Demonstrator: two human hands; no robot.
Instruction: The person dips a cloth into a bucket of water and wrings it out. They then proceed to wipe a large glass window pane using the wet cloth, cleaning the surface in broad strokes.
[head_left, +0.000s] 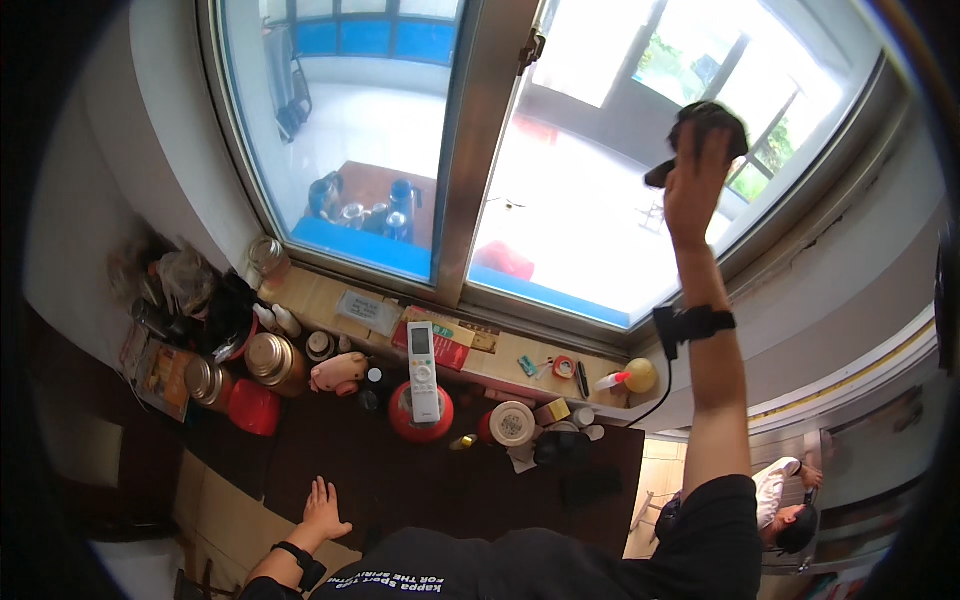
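My right hand (694, 199) is raised against the right window pane (570, 225), its fingers pressed on a bunched dark cloth (709, 139) that lies against the glass. A black strap with a cable is on that forearm. Low on the left, my left hand (323, 512) rests with fingers spread on the dark tabletop (450, 495), holding nothing. Beyond it on the table, a white remote control (423, 373) lies across a red round container (442, 420). To its left are a pink pig figurine (339, 373) and gold-lidded jars (268, 358).
The wooden windowsill (487, 364) holds a red box (433, 337), a red tape roll (564, 367) and a glue bottle (611, 381). A red cup with a pale lid (512, 424) stands near the table's back edge. Another person (784, 502) is at the lower right.
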